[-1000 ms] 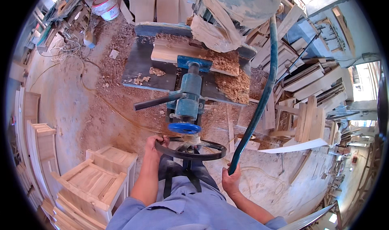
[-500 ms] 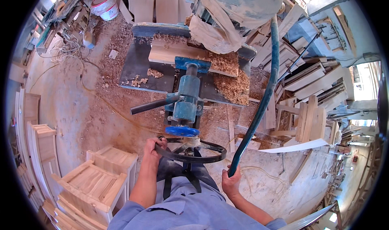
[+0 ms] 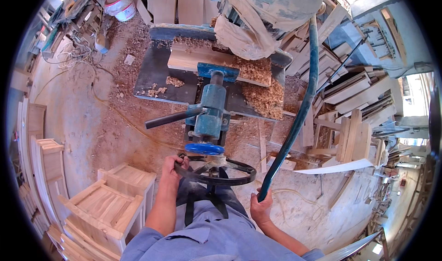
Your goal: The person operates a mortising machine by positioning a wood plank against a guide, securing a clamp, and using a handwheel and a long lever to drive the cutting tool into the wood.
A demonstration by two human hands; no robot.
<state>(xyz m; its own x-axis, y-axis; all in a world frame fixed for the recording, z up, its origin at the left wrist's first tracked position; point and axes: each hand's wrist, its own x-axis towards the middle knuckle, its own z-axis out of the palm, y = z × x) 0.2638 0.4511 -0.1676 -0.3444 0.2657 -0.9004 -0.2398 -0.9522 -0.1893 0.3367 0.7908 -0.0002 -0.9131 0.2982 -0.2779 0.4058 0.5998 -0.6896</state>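
My left hand (image 3: 174, 164) is closed around the rim of a black handwheel (image 3: 225, 180) in front of my waist. My right hand (image 3: 260, 207) grips the lower end of a long blue-green lever (image 3: 299, 118) that curves up beside the machine head (image 3: 276, 12). Ahead of me a blue clamp (image 3: 212, 113) presses its plate against a pale wooden board (image 3: 191, 58) on the dark machine table (image 3: 161, 84). Between clamp and black wheel sits a small blue handwheel (image 3: 204, 149); a dark bar handle (image 3: 170, 118) sticks out to the left. Wood chips lie heaped around the board's right end.
Wooden frames or drawers (image 3: 103, 205) are stacked at my near left. A white and red bucket (image 3: 119, 4) stands at the far left. Cut boards (image 3: 363, 90) pile up on the right, beside a wooden stool-like frame (image 3: 352, 136). A yellowish hose (image 3: 124, 120) snakes over the dusty floor.
Both hands keep their grips, and wheel, lever and board stay nearly in place. The view has shifted very slightly.
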